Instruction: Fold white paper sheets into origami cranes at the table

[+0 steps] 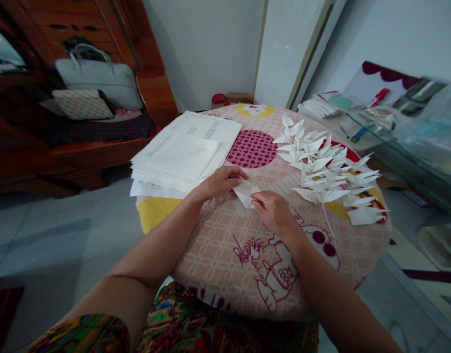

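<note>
A small piece of folded white paper (244,194) is held between my two hands, just above the patterned tablecloth. My left hand (225,180) pinches its upper left side, with the fingers curled over the edge. On the other side, my right hand (272,210) grips the right corner between thumb and forefinger. To the left lies a thick stack of printed paper (218,132), with smaller white sheets (185,157) on top of it. Many folded paper cranes (321,166) with pointed wings are crowded together at the table's right side.
The round table is covered by a pink cloth (225,260) with cartoon figures. At the right stands a glass-edged shelf (394,162) with papers, pens and plastic bags. A wooden bench (159,98) at the left holds a grey handbag (100,78) and a quilted purse (84,104).
</note>
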Demonstrator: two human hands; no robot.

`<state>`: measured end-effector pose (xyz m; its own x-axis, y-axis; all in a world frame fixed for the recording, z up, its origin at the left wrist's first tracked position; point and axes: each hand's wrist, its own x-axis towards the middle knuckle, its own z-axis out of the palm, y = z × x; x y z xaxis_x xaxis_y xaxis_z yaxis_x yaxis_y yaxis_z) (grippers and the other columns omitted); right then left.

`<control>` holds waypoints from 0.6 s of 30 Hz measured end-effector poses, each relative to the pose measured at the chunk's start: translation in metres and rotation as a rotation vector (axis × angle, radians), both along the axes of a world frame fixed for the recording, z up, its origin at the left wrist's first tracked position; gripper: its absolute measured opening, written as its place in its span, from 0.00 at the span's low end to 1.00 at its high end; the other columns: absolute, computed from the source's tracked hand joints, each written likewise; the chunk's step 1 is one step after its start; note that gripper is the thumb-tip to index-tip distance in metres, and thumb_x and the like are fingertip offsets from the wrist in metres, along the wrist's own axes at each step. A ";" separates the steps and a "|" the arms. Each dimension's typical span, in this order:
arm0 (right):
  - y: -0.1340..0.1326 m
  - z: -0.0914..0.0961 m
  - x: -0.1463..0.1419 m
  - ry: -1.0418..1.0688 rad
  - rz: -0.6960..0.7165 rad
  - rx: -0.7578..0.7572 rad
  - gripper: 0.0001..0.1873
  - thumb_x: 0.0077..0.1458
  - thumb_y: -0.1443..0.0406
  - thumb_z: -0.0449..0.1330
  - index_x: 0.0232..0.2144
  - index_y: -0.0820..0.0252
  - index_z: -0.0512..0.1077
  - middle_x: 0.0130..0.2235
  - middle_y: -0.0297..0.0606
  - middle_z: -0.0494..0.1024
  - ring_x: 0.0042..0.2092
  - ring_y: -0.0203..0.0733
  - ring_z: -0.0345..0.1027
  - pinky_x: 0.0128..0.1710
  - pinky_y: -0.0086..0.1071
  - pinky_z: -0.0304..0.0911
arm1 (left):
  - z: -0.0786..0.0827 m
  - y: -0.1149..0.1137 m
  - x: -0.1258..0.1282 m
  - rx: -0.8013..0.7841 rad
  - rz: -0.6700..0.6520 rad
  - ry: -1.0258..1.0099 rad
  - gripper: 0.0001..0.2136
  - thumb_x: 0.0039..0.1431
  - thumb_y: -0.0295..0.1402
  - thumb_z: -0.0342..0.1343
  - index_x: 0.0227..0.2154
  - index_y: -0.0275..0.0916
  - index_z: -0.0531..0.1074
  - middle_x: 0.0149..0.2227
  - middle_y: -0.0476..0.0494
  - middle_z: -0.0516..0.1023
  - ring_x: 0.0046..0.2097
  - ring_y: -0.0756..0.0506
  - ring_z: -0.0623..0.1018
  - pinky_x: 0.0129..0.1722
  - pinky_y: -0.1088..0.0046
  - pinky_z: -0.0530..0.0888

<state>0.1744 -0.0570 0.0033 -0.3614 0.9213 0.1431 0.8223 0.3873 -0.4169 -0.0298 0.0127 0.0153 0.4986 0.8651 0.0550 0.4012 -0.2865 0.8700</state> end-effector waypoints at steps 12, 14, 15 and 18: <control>0.003 0.002 0.001 0.134 0.013 -0.085 0.02 0.53 0.70 0.64 0.29 0.60 0.77 0.33 0.38 0.80 0.36 0.41 0.70 0.37 0.32 0.58 | 0.006 -0.005 0.004 0.223 -0.092 -0.086 0.16 0.62 0.39 0.56 0.47 0.33 0.74 0.48 0.37 0.78 0.46 0.46 0.77 0.44 0.72 0.75; 0.003 0.001 -0.001 0.122 0.041 -0.068 0.03 0.51 0.71 0.65 0.27 0.60 0.76 0.33 0.38 0.79 0.37 0.41 0.69 0.38 0.32 0.59 | 0.007 -0.006 0.006 0.255 -0.036 -0.102 0.18 0.60 0.42 0.59 0.46 0.32 0.74 0.48 0.36 0.78 0.47 0.46 0.77 0.46 0.71 0.75; 0.002 0.001 -0.002 0.111 0.050 -0.057 0.03 0.51 0.70 0.65 0.27 0.60 0.76 0.33 0.38 0.78 0.37 0.42 0.69 0.39 0.33 0.59 | 0.007 -0.006 0.006 0.258 -0.017 -0.116 0.19 0.59 0.43 0.60 0.46 0.32 0.75 0.48 0.36 0.78 0.47 0.46 0.77 0.46 0.71 0.75; 0.002 -0.001 -0.006 0.088 0.051 -0.028 0.05 0.52 0.69 0.65 0.25 0.60 0.75 0.32 0.39 0.77 0.37 0.42 0.67 0.38 0.33 0.58 | 0.006 -0.005 0.008 0.226 -0.028 -0.082 0.20 0.57 0.44 0.61 0.45 0.31 0.75 0.45 0.37 0.80 0.42 0.48 0.78 0.41 0.73 0.75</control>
<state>0.1686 -0.0553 0.0028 -0.3952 0.9061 0.1511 0.7616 0.4151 -0.4977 -0.0220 0.0078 0.0209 0.5083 0.8119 0.2871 0.3206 -0.4878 0.8120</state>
